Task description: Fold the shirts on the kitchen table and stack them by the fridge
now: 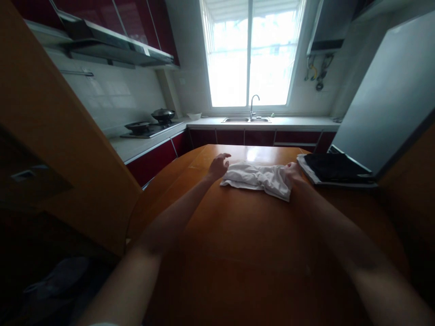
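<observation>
A white cloth garment (256,175), folded into a rumpled strip, lies across the far part of the wooden table (238,226). Its exact kind cannot be made out. At the garment's left end is my left hand (219,166), fingers apart and slightly curled, the index finger stretched out above the table. My right hand (292,172) has its fingers closed on the garment's right end, with the thumb side toward the window. The lower right corner of the cloth hangs out toward me in loose creases.
Right of my right hand lies a stack of folded clothes (340,168), black on top and white below. Beyond the table runs a counter with a sink (246,120) and a faucet (253,106). Two pans (163,114) stand on the stove at left. A fridge (390,95) rises at right.
</observation>
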`<action>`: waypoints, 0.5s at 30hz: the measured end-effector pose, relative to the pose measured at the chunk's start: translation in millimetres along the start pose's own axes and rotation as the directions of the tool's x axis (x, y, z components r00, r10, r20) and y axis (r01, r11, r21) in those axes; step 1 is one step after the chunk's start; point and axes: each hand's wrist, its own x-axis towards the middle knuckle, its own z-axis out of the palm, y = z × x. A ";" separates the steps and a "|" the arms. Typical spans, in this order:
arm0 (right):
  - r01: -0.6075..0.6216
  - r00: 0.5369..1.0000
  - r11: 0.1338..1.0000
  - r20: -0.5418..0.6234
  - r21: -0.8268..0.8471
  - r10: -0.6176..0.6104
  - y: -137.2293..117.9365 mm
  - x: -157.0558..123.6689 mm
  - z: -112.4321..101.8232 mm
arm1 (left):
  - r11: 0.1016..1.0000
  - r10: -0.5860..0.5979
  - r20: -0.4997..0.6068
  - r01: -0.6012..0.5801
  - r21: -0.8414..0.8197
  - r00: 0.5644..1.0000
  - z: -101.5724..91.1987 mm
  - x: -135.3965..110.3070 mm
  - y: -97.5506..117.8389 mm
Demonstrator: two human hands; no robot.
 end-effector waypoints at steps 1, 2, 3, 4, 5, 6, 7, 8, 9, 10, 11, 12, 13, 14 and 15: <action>0.001 0.998 0.998 -0.055 -0.060 -0.004 6.4 -0.6 1.4 | 0.999 0.044 0.058 -0.045 0.025 0.997 5.9 -9.4 -1.4; 0.018 0.996 0.992 -0.085 -0.123 -0.029 12.2 -2.1 3.0 | 0.997 0.063 0.116 -0.069 0.045 0.991 11.2 -20.0 -4.0; 0.059 0.994 0.980 -0.082 -0.188 -0.075 17.3 -4.5 4.6 | 0.995 0.064 0.174 -0.075 0.059 0.983 15.9 -30.7 -7.5; 0.133 0.989 0.959 -0.029 -0.250 -0.145 21.8 -7.7 6.4 | 0.995 0.052 0.228 -0.069 0.068 0.972 20.1 -40.8 -11.2; 0.221 0.975 0.926 0.053 -0.307 -0.215 25.6 -11.7 8.3 | 0.995 0.039 0.274 -0.062 0.074 0.961 24.0 -49.8 -14.8; 0.308 0.950 0.886 0.157 -0.347 -0.269 28.9 -16.7 10.2 | 0.995 0.038 0.313 -0.064 0.074 0.949 27.6 -57.4 -17.7; 0.382 0.917 0.847 0.262 -0.369 -0.300 31.6 -22.4 12.0 | 0.994 0.050 0.347 -0.080 0.071 0.936 31.2 -63.2 -19.6; 0.434 0.885 0.817 0.348 -0.379 -0.309 33.5 -28.8 13.5 | 0.992 0.074 0.373 -0.106 0.066 0.925 34.7 -67.2 -20.3; 0.467 0.860 0.791 0.409 -0.394 -0.304 34.7 -35.6 14.7 | 0.989 0.100 0.388 -0.133 0.061 0.916 38.3 -69.3 -20.0; 0.488 0.844 0.767 0.449 -0.416 -0.293 35.1 -42.5 15.4 | 0.985 0.123 0.398 -0.160 0.060 0.909 41.8 -69.6 -18.9; 0.501 0.835 0.745 0.473 -0.441 -0.281 34.7 -49.4 15.7 | 0.982 0.136 0.403 -0.177 0.065 0.905 45.3 -68.2 -17.4; 0.511 0.829 0.724 0.489 -0.462 -0.273 33.7 -55.9 15.5 | 0.980 0.135 0.403 -0.181 0.078 0.905 48.6 -65.3 -15.8; 0.523 0.822 0.708 0.501 -0.474 -0.272 32.3 -61.9 14.8 | 0.981 0.121 0.397 -0.172 0.095 0.910 51.5 -61.3 -14.7; 0.537 0.812 0.698 0.514 -0.474 -0.276 30.7 -67.5 13.7 | 0.981 0.099 0.386 -0.154 0.114 0.917 53.8 -56.6 -14.3; 0.555 0.798 0.691 0.530 -0.463 -0.287 29.4 -72.7 12.3 | 0.982 0.074 0.373 -0.132 0.134 0.925 55.5 -51.7 -14.8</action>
